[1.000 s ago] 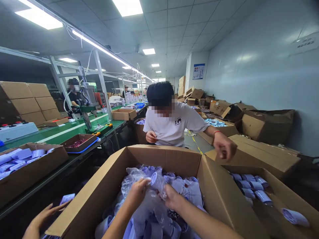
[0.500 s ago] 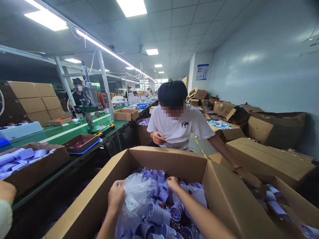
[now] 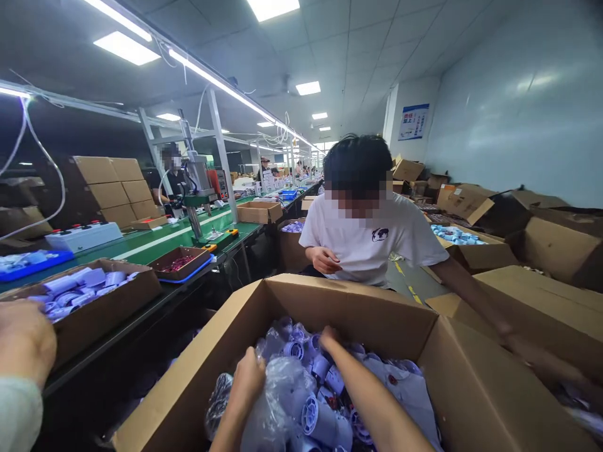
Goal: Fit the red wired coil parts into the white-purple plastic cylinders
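My left hand [image 3: 249,375] is closed on a crumpled clear plastic bag [image 3: 282,386], over the left side of a big cardboard box [image 3: 348,304]. Light purple plastic cups [image 3: 320,419] with slotted ends fill the box, some small dark red parts among them. Toward the far wall of the box, my right hand [image 3: 330,339] reaches down at the cups; its fingertips are hidden, so its grip cannot be made out. A pale flat sheet [image 3: 400,383] lies over the cups at the right.
Opposite sits a co-worker [image 3: 372,238] in a white shirt, one arm stretched to the right. Another person's hand [image 3: 23,339] is at the left edge, beside a carton of purple parts [image 3: 108,320]. A green workbench [image 3: 151,248] with a press runs along the left.
My view has swung left, so the scene sits farther right. My left hand has raised the bag's edge a little, and my right hand has gone deeper toward the far cups.
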The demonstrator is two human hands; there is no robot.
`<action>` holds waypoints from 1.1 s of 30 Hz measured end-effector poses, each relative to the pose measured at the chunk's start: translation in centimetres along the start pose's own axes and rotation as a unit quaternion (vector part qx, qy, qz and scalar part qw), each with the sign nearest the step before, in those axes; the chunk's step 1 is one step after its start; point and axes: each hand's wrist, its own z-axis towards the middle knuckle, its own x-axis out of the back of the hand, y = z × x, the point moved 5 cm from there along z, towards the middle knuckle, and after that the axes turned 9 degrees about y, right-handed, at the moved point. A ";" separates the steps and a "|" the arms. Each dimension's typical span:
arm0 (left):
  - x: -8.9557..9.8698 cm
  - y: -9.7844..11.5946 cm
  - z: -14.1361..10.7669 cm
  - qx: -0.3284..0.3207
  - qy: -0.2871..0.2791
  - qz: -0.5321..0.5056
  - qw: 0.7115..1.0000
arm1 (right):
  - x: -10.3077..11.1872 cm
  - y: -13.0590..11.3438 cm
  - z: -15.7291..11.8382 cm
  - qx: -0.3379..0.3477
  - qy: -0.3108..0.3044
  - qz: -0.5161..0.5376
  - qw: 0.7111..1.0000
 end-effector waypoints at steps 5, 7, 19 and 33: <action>-0.5 0.7 -0.2 -0.004 0.015 -0.073 0.997 | 3.3 -1.4 -2.9 -0.018 -0.021 0.040 0.999; -0.7 1.4 -0.5 -0.026 0.010 -0.111 0.993 | 4.9 -2.8 -4.5 -0.009 -0.043 0.080 0.996; -0.5 3.6 -2.0 -0.088 0.012 -0.256 0.963 | 11.4 -7.7 -17.0 0.044 -0.141 0.225 0.963; 0.1 6.0 -4.6 -0.236 0.034 -0.320 0.917 | 10.4 -6.4 -20.0 0.026 -0.168 0.289 0.942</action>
